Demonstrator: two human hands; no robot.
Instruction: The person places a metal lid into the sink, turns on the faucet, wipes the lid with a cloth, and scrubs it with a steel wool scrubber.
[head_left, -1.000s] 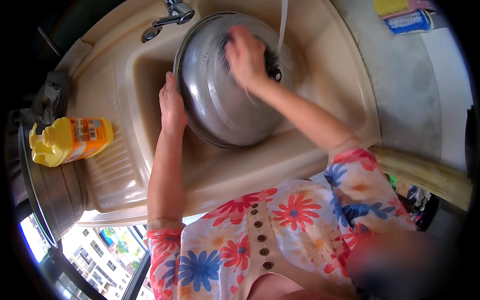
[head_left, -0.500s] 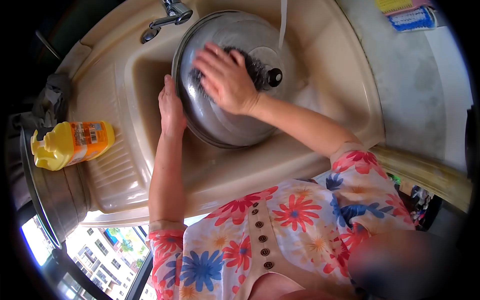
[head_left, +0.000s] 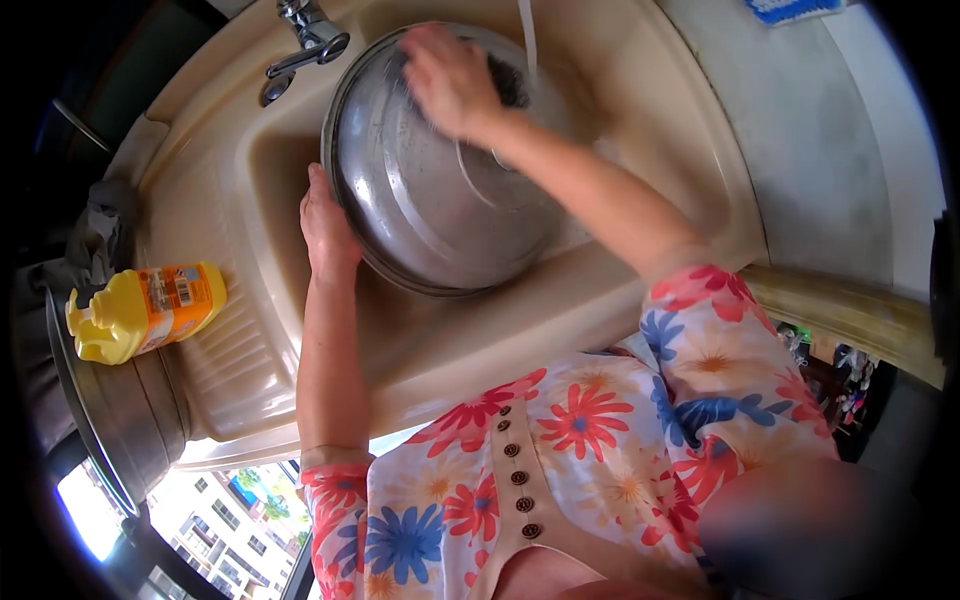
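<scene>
Right hand [head_left: 448, 85] on a dark scourer [head_left: 510, 82], left hand [head_left: 330, 228] at the rim of a metal lid [head_left: 420, 190]

Head view: the domed lid sits in the beige sink [head_left: 690, 170], outer side up. On the far part of its dome, the right hand covers much of the scourer; its fingers reach out over it, but blur hides whether they curl around it. The left hand lies along the lid's left rim, touching it, fingers nearly straight and pressed together; whether the thumb pinches the rim cannot be told. A water stream [head_left: 529, 35] falls at the lid's far right side. The tap [head_left: 312, 42] stands beyond the lid, to its left. Well to the lid's left is a yellow bottle [head_left: 150, 312]; well to its right, past the sink, a grey table [head_left: 800, 120] bears a blue brush [head_left: 795, 9].
</scene>
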